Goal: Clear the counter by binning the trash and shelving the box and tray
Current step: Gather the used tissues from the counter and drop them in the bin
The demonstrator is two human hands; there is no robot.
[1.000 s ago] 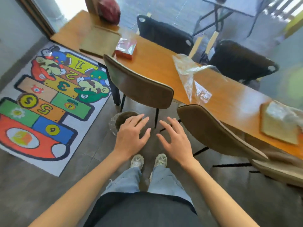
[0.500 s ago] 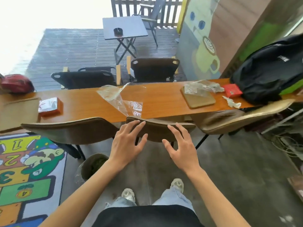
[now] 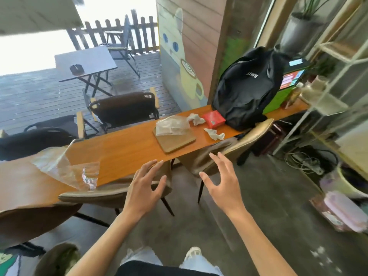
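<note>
A long wooden counter runs across the view. On it lie a wooden tray with a clear plastic bag on top, a red box, two crumpled white tissues, and a large clear plastic wrapper at the left. A bin with a liner stands on the floor at bottom left. My left hand and my right hand hover open in front of the counter, fingers spread, holding nothing.
Brown chairs are pushed under the counter in front of me. A black backpack sits at the counter's right end. A white wire shelf stands at the right, with cables and bags on the floor below.
The view has swung right and up along the counter, from the rug and bin toward the tray, red box and backpack. Both hands stay open and empty in front of me.
</note>
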